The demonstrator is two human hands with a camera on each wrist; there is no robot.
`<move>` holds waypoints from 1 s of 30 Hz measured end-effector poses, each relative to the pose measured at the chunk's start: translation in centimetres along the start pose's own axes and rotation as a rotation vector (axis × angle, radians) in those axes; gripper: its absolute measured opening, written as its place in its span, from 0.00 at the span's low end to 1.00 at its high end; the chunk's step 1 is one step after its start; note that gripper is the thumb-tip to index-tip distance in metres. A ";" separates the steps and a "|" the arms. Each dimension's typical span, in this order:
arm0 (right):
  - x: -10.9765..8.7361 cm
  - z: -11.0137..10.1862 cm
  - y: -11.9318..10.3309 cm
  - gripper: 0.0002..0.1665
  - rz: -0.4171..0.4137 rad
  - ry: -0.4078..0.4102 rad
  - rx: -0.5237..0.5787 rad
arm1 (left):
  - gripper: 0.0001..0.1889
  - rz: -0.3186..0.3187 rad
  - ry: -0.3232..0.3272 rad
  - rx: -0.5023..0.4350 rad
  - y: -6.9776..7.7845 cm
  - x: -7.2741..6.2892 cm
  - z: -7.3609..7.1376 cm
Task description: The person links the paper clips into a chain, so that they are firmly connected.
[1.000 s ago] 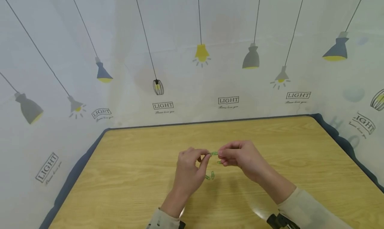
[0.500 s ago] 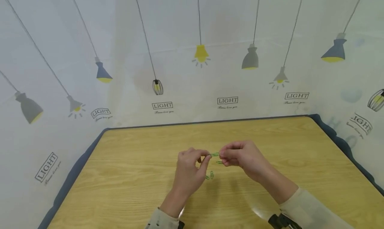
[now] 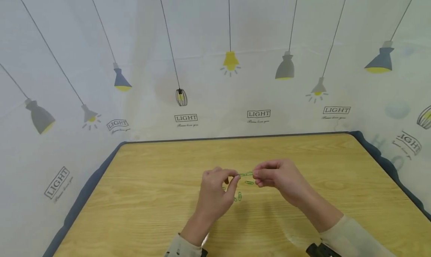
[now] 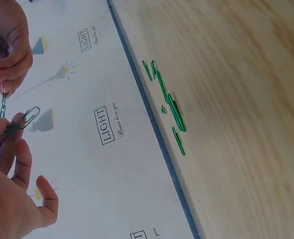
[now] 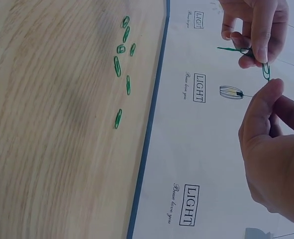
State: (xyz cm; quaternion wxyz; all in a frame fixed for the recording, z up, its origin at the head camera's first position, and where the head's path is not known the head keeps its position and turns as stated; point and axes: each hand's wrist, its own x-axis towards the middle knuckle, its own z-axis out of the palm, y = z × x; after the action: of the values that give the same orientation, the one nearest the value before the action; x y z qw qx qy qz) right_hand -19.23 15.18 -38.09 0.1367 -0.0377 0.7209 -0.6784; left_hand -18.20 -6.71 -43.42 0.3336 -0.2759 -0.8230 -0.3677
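Note:
My left hand (image 3: pixel 217 197) pinches a green wire paper clip (image 3: pixel 242 175) between thumb and forefinger above the table. Facing it, my right hand (image 3: pixel 286 180) pinches the far end of another green paper clip (image 3: pixel 249 173); the two clips lie end to end between my fingertips. In the left wrist view, one more green clip (image 4: pixel 31 116) sticks out sideways from my left fingers, and it also shows in the right wrist view as a thin green clip (image 5: pixel 229 49). My fingertips hide part of the held clips.
Several loose green paper clips lie on the wooden table (image 3: pixel 151 197) under my hands, including one upright in the head view (image 3: pixel 240 196) and a clip near my right fingers (image 3: pixel 249 182). A white wall cloth (image 3: pixel 208 100) printed with lamps stands behind the table's dark edge.
My right hand has drawn slightly away from the left, so more of the clips shows between the fingertips. The head view has shifted a little.

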 end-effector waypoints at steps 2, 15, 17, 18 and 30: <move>-0.1 -0.1 -0.1 0.16 -0.013 0.010 -0.016 | 0.02 0.000 -0.015 -0.047 0.0 0.0 0.0; -0.9 0.9 -1.0 0.14 -0.132 0.124 -0.207 | 0.10 -0.251 -0.247 -0.334 0.6 0.0 0.0; -1.0 1.1 -1.2 0.13 -0.142 0.129 -0.221 | 0.12 -0.286 -0.269 -0.355 0.7 0.1 0.1; -1.1 1.2 -1.2 0.13 -0.146 0.129 -0.226 | 0.12 -0.299 -0.273 -0.359 0.8 0.2 0.1; -1.4 1.5 -0.8 0.11 -0.158 0.120 -0.211 | 0.10 -0.369 -0.201 -0.433 1.5 0.9 0.4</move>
State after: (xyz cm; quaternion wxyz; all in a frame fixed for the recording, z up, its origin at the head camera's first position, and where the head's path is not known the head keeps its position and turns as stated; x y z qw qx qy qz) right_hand -17.64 13.94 -37.17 0.0348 -0.0677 0.7899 -0.6085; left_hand -17.86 -5.37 -42.31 0.1113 -0.2216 -0.7905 -0.5600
